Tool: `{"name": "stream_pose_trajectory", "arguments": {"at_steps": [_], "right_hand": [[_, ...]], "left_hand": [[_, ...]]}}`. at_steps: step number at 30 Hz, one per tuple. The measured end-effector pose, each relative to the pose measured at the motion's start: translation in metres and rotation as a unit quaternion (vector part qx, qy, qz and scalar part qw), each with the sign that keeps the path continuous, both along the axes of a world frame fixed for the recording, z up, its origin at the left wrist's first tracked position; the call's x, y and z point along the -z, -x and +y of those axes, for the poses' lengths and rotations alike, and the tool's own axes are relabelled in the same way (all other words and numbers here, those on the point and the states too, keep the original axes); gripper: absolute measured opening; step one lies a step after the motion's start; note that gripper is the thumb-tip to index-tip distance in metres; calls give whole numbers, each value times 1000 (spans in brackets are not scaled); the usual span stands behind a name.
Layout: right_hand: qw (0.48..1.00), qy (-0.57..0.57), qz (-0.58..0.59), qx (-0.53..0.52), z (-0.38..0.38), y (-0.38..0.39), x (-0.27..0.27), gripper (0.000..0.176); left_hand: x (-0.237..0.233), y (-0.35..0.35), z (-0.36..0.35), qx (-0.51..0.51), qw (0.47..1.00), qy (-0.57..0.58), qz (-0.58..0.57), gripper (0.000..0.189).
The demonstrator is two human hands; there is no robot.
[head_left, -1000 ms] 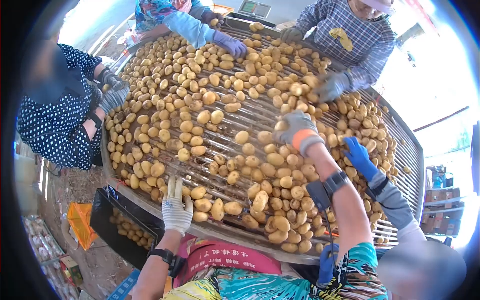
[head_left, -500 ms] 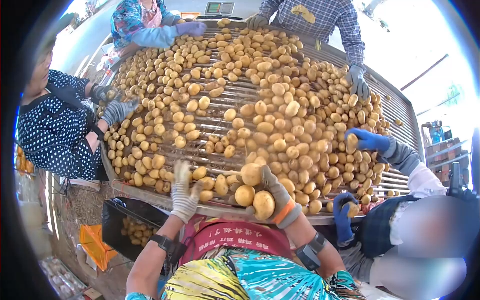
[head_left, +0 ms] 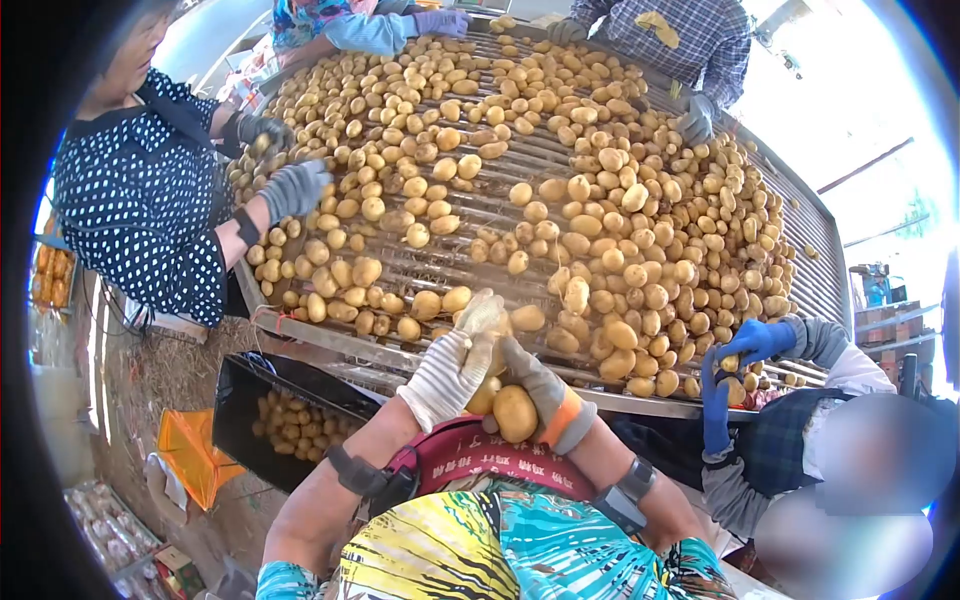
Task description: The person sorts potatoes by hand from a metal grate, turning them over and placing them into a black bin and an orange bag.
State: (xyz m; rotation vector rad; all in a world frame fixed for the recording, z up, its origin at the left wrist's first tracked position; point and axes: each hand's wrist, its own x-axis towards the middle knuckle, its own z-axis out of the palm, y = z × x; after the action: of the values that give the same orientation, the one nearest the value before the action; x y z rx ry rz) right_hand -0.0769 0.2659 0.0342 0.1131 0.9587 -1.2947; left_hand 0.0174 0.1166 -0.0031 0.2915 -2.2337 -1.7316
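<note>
My left hand (head_left: 450,362), in a whitish striped glove, meets my right hand (head_left: 548,392) just above the near edge of the sorting table. My right glove is grey with an orange cuff band. Its fingers curl around several potatoes (head_left: 516,413), held close against my front. The left fingers bend over the top of the same bunch and press on it. Part of the bunch is hidden behind both gloves. Past my hands, many loose potatoes (head_left: 640,290) lie across the slatted metal table (head_left: 400,270).
A black crate (head_left: 235,420) holding potatoes stands below the table's edge at left, beside an orange bag (head_left: 195,455). One person in a dotted top (head_left: 150,200) reaches in from the left. Two others stand across the table. Blue gloves (head_left: 755,342) of another person are at right.
My left hand has moved right, from the table's edge onto the potatoes in my right hand. The right-hand co-worker's blue gloves have come together around a potato. The view has shifted slightly.
</note>
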Motion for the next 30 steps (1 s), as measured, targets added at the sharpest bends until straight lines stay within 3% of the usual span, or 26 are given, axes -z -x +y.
{"name": "stream_pose_trajectory", "arguments": {"at_steps": [2,3,5,6,7,8,9,10,11,12,14,15,16,18,19,23,26,27,28,30], "right_hand": [[1000,-11,5,13,-10,-8,-2,70],[999,2,7,40,-15,-10,-7,69],[994,52,1,100,-25,-16,-12,65],[994,52,4,100,-27,-17,-14,65],[991,30,33,129,-30,-18,-17,61],[986,10,61,154,-34,-18,-18,58],[974,79,129,168,-39,-18,-14,53],[975,78,126,165,-44,-22,-15,53],[950,44,296,84,-50,-29,-19,52],[891,12,455,1,-54,-36,-25,52],[752,30,649,-114,-65,-45,-38,64],[818,11,562,-124,-69,-49,-50,63],[873,-9,468,-136,-70,-50,-57,61],[895,58,435,-76,-69,-46,-45,56],[942,41,334,1,-70,-46,-39,47],[948,9,294,-123,-79,-48,-39,41],[953,23,235,-191,-94,-56,-38,37],[954,21,224,-197,-101,-61,-38,37],[953,26,219,-209,-106,-64,-34,37],[901,49,346,-255,-116,-73,-21,33]], "left_hand": [[3,-3,-8,10,981,-185,-52,58],[-4,0,-10,-17,952,-303,-23,60],[-9,4,-27,-113,785,-603,-84,66],[-4,0,-37,-169,731,-661,-19,66],[-1,-7,-42,-166,730,-662,-17,66],[3,-17,-45,-46,667,-744,9,64],[6,-29,-46,73,587,-805,33,62],[9,-39,-48,188,493,-848,55,60],[-28,-41,-39,39,667,-743,-43,59],[-21,-43,-37,32,666,-744,-45,59],[0,-48,-35,22,738,-675,4,59],[-10,-51,-29,-47,741,-670,8,64],[-2,-62,-35,-53,741,-669,10,64],[18,-91,-46,17,618,-785,27,69],[19,-103,-47,6,577,-815,46,70],[19,-129,-54,-8,577,-812,86,70],[18,-144,-60,-34,624,-777,79,77],[17,-146,-67,72,610,-784,95,76],[11,-150,-57,-24,671,-740,49,76],[12,-162,-60,-1,676,-737,22,75]]}}
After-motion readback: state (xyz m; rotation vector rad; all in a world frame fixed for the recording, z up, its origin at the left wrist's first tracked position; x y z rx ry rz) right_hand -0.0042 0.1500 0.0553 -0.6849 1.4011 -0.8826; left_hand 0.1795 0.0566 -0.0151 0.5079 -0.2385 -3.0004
